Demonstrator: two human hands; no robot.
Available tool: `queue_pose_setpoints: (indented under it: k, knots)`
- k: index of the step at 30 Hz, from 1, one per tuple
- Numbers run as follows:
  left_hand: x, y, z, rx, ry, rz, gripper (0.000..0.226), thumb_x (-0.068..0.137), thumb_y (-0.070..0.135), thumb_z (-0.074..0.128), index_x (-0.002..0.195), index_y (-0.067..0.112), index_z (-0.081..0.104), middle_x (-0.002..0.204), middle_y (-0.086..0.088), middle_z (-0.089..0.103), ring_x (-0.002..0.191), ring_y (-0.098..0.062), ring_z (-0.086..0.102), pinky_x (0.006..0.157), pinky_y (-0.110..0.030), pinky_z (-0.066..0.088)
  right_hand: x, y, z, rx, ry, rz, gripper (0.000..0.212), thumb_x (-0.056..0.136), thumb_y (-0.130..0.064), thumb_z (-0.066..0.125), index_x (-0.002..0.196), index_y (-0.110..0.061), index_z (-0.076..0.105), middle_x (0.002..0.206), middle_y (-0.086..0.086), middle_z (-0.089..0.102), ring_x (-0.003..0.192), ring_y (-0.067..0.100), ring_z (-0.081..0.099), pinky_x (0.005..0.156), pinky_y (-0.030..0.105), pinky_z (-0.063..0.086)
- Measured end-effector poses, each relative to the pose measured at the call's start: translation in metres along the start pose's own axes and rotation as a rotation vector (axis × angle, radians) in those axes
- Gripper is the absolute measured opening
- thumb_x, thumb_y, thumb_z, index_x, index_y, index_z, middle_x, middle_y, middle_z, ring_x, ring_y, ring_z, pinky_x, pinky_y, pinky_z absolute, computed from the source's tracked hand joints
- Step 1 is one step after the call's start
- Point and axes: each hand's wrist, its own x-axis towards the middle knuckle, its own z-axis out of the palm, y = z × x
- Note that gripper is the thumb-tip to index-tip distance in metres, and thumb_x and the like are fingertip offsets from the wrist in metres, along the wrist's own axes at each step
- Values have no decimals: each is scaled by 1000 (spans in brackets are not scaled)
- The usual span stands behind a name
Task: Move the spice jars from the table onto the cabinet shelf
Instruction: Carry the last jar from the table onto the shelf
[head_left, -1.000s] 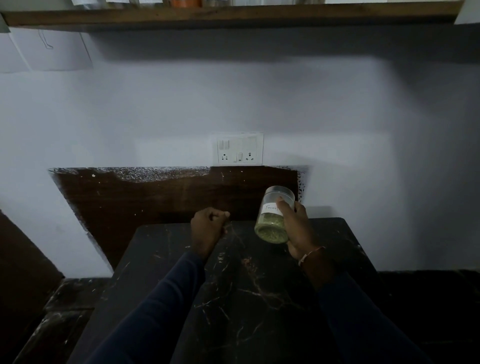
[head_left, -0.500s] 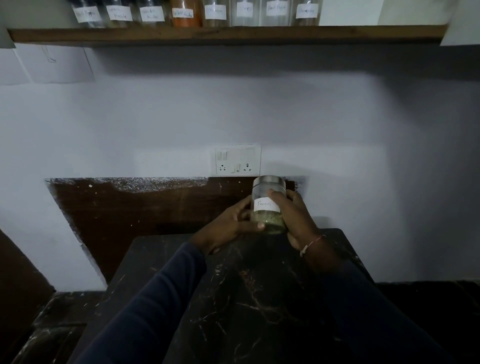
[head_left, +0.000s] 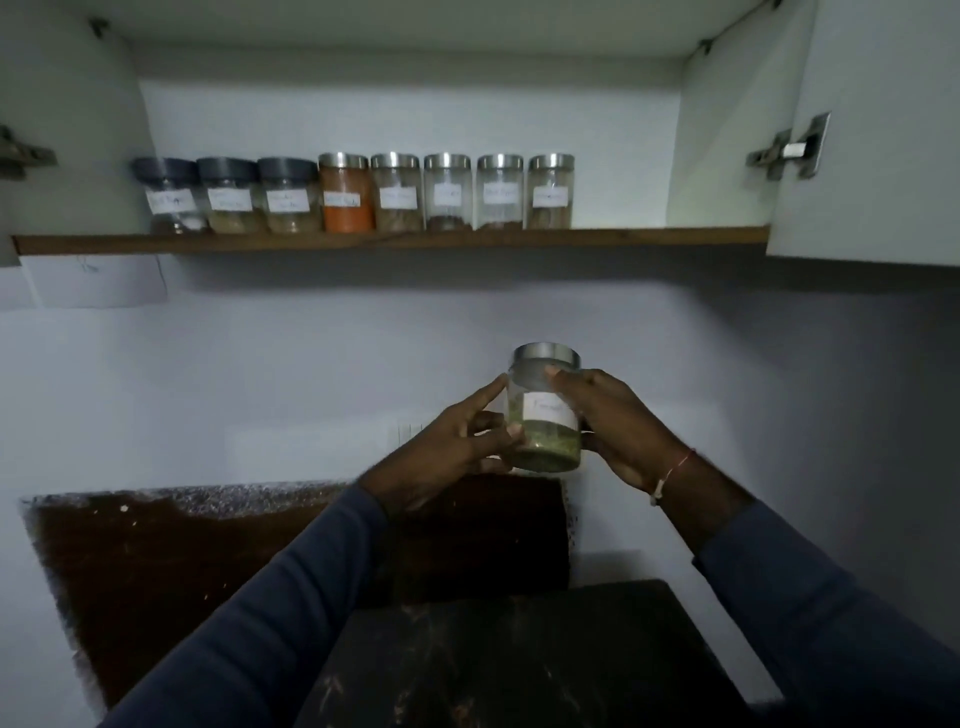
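Observation:
A clear spice jar (head_left: 545, 410) with a metal lid, a white label and green powder in its bottom is held upright in mid-air, above the dark marble table (head_left: 519, 660). My left hand (head_left: 457, 452) grips its left side and my right hand (head_left: 618, 426) wraps its right side. Above, the wooden cabinet shelf (head_left: 649, 236) carries a row of several labelled jars (head_left: 363, 195), one filled with orange powder (head_left: 347, 193). The shelf is bare to the right of the last jar (head_left: 550, 192).
The open cabinet door (head_left: 878, 135) with a metal hinge hangs at the upper right. A left hinge (head_left: 21, 153) shows at the left edge. A dark brown panel (head_left: 208, 561) leans against the white wall behind the table.
The jar has risen from just above the table to well above it, held by both hands. The view has tilted up, bringing the shelf and cabinet interior fully into sight.

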Motion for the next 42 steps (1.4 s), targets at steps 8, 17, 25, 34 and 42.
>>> queue_pose_setpoints:
  k: [8, 17, 25, 34, 42]
  knots:
    - [79, 94, 0, 177, 54, 297, 69, 92, 17, 63, 146, 42, 27, 118, -2, 66, 101, -10, 68, 76, -23, 57, 43, -105, -29, -79, 109, -336, 50, 87, -38, 67, 131, -27, 46, 114, 1, 66, 96, 17, 70, 68, 30, 59]
    - [186, 172, -22, 937, 419, 603, 44, 98, 40, 48, 138, 22, 50, 119, -7, 67, 110, -21, 62, 93, -36, 49, 136, -192, -66, -281, 330, -582, 40, 80, -44, 72, 110, -27, 50, 108, 10, 67, 94, 27, 69, 86, 50, 57]
    - [247, 159, -32, 1258, 170, -261, 77, 85, 70, 29, 147, 24, 34, 155, -10, 31, 139, -30, 33, 112, -46, 28, 214, -181, -94, -723, 344, -515, 38, 84, -40, 68, 112, -23, 48, 100, -1, 59, 83, 13, 58, 65, 25, 47]
    - [275, 154, -34, 926, 89, -333, 72, 92, 62, 42, 148, 18, 32, 154, -10, 31, 137, -27, 35, 111, -38, 25, 296, -193, -105, -1043, 296, -294, 46, 91, -34, 64, 123, -10, 41, 116, 15, 60, 105, 32, 60, 89, 41, 49]
    - [279, 149, -40, 878, 33, -336, 73, 88, 66, 43, 145, 20, 40, 148, -11, 43, 132, -29, 44, 114, -44, 29, 326, -193, -111, -1165, 326, -224, 48, 94, -33, 60, 129, -8, 40, 120, 17, 60, 103, 30, 59, 81, 35, 45]
